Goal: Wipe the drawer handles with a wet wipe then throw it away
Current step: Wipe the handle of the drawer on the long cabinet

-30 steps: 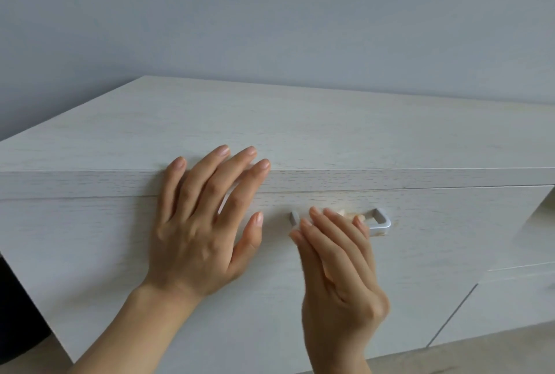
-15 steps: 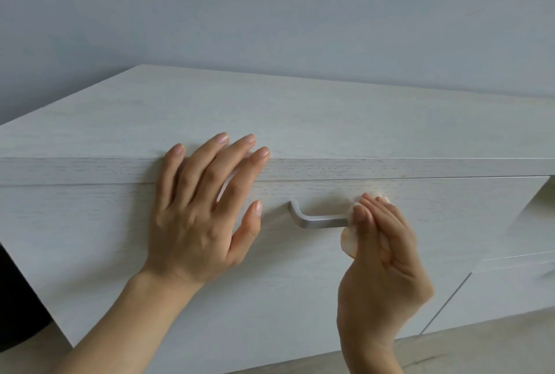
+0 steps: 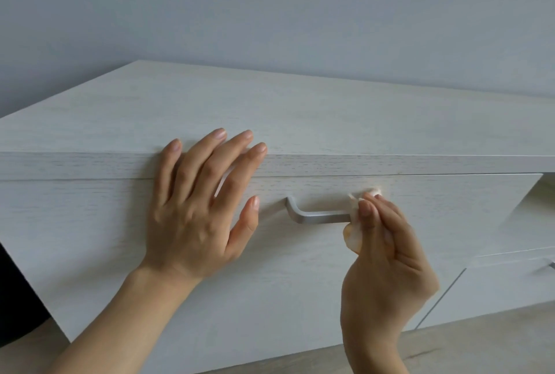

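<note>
The right hand (image 3: 387,253) pinches a small wet wipe (image 3: 352,234) around the right end of the silver drawer handle (image 3: 318,218) — thumb and fingers squeezed tight on it. The left hand (image 3: 195,208) lies flat on the drawer front (image 3: 435,223), fingers straight and spread apart, with the tips up on the edge of the cabinet top (image 3: 330,115). To do this well, I think the wipe should wrap all round the bar and slide along to the bent left end, back side too. The flat hand can stop the drawer sliding out. Another handle (image 3: 552,266) peeks in low on the right — it will want a wipe too.
</note>
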